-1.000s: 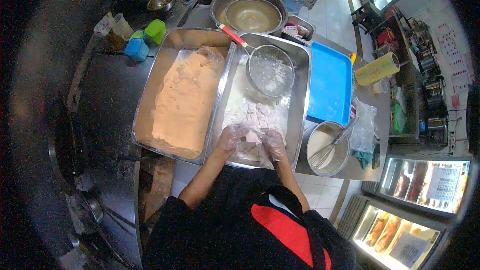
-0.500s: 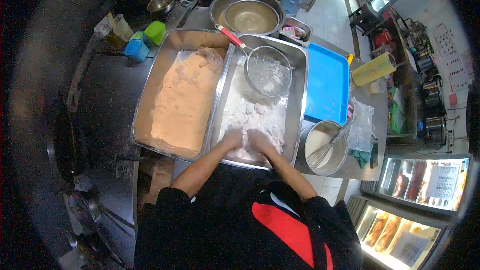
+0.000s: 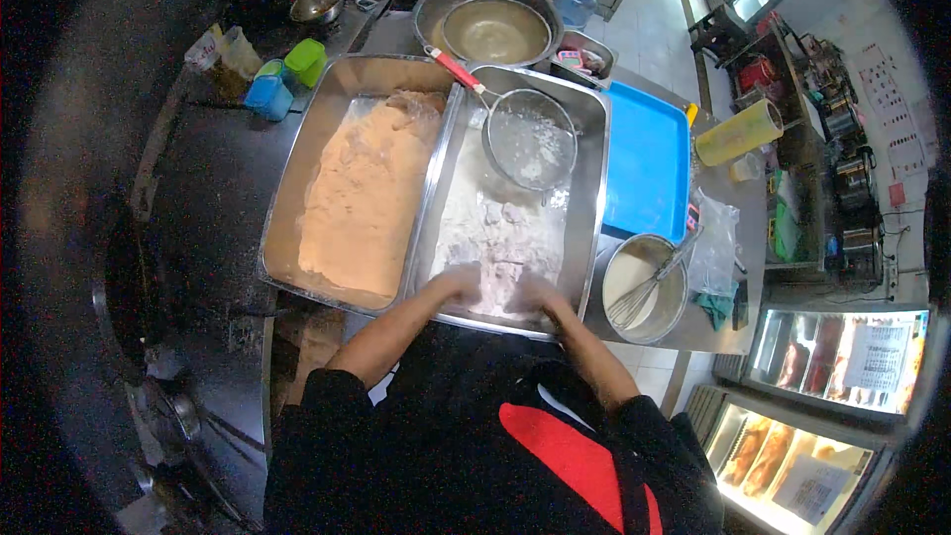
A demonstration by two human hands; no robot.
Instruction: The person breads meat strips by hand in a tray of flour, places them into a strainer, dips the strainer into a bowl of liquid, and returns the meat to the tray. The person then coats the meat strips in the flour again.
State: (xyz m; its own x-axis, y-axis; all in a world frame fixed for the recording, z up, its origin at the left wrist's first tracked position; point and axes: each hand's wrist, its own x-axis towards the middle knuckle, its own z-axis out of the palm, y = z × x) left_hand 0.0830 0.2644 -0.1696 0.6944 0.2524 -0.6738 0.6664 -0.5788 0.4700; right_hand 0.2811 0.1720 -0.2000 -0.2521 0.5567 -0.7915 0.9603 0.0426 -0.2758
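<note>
In the near part of a deep metal tray (image 3: 592, 188), white flour (image 3: 461, 223) surrounds several pale, flour-coated pieces (image 3: 503, 263) of a kind I cannot make out. At the left side of these pieces is my left hand (image 3: 459, 284). My right hand (image 3: 533, 291) is on their right side, with a gap between the two hands. Motion smears the fingers of both, so any grip is unclear. Beyond them a round mesh sieve (image 3: 533, 144) with a red handle (image 3: 454, 67) rests across the tray, white bits on its mesh.
A second metal tray (image 3: 280, 208) with orange-tan powder (image 3: 362, 208) adjoins on the left. To the right are a blue tray (image 3: 646, 159) and a pot (image 3: 684, 312) of pale batter with a whisk (image 3: 634, 305). A large basin (image 3: 428, 15) of cloudy liquid stands at the back.
My hands have moved apart, the right one shifting rightward and the left slightly leftward. The pale pieces between them are now more exposed. The sieve stays in place.
</note>
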